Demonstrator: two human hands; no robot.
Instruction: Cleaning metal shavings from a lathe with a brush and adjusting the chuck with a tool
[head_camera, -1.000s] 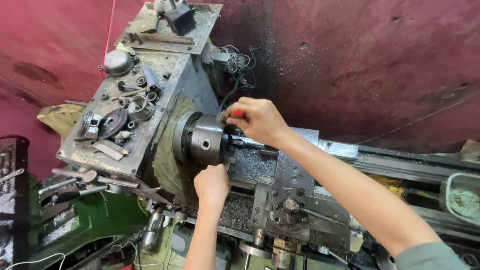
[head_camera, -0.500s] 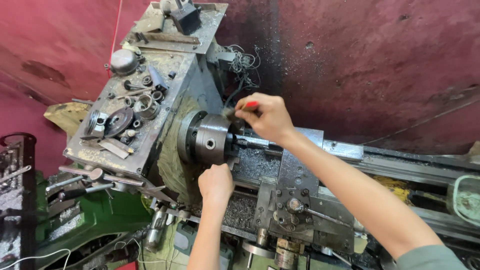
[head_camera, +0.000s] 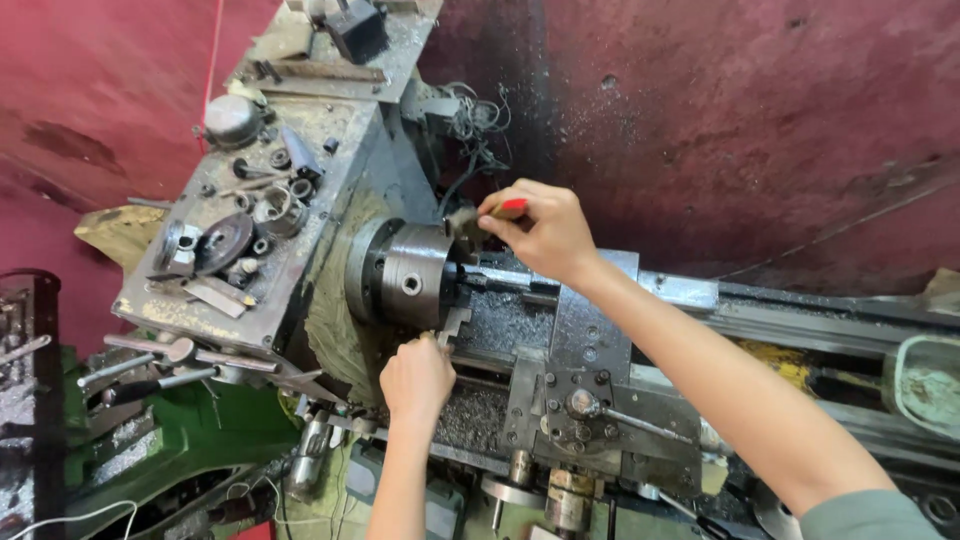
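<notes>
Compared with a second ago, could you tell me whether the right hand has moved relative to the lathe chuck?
No, hardly: the right hand stays just above and right of the chuck, holding a red-tipped brush against its upper edge. The shift in frame matches the camera's.

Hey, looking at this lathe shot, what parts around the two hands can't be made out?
- Head view: the small brush with the red-tipped handle is mostly covered by the right hand.
- Left hand: its fingers hide what they touch below the chuck.
- Chuck's far side: turned away.
</notes>
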